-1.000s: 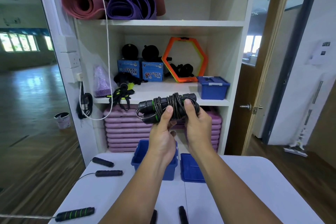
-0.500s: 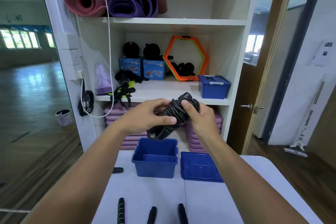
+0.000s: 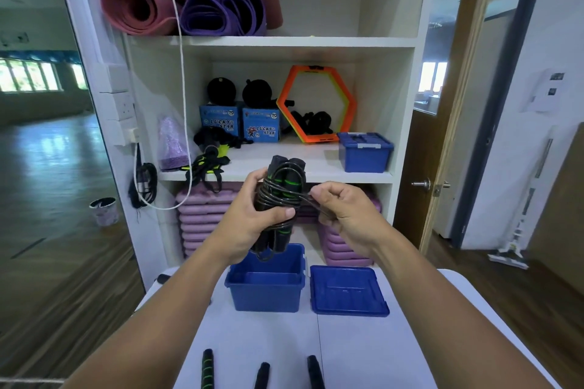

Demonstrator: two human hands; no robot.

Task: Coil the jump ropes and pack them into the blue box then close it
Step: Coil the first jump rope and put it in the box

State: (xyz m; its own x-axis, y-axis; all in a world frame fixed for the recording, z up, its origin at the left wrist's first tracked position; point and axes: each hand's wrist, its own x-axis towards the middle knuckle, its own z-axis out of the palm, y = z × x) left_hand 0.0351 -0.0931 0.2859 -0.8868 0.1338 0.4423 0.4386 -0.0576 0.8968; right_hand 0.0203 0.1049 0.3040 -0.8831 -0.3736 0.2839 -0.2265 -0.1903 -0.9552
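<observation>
The jump rope [image 3: 279, 196] has a thin, glossy black cord [image 3: 304, 198], plastic by its look, wound over matt, foam-like grips [image 3: 286, 181] banded green; the blue box [image 3: 265, 294] and its lid [image 3: 349, 292] are smooth moulded plastic with a slight sheen; the table [image 3: 347, 354] is smooth, matt white; the rolled mats [image 3: 142, 6] look like matt, finely textured foam; the door [image 3: 423, 142] is wood-grained, the door handle [image 3: 422, 184] shiny metal; the floor [image 3: 521, 300] is dark wood grain with a low sheen.

Jump rope [image 3: 281, 196]: black cord, black handles with green bands. Box [image 3: 265, 289] and lid [image 3: 349, 290]: solid blue. Worktop [image 3: 363, 354]: white.
</observation>
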